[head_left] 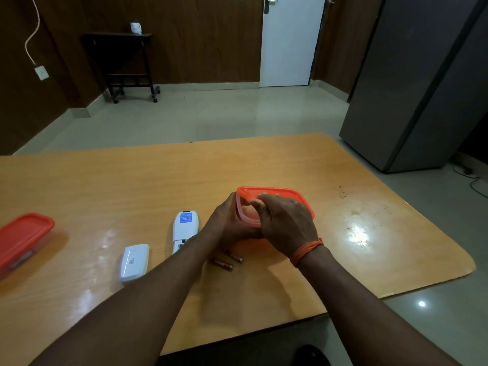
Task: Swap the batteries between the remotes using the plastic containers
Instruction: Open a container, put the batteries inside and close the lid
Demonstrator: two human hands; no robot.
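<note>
Hands: left hand point(228, 225) grips clear plastic container point(244, 215); right hand point(286, 223) pinches its orange lid point(301, 200).
Handling: likely light, flexible; take lid by corner lip.

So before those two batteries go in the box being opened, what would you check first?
1. Lid off the box: not ok; it is tilted up over the box, pinched by the right hand.
2. Box steady: ok; the left hand holds its side.
3. Batteries at hand: ok; both lie on the table near the wrists.
4. Box empty: cannot tell; the hands cover its inside.
5. Remote bay emptied: cannot tell; the left arm hides that end.
6. Other box out of the way: ok; far left, lid on.
</note>
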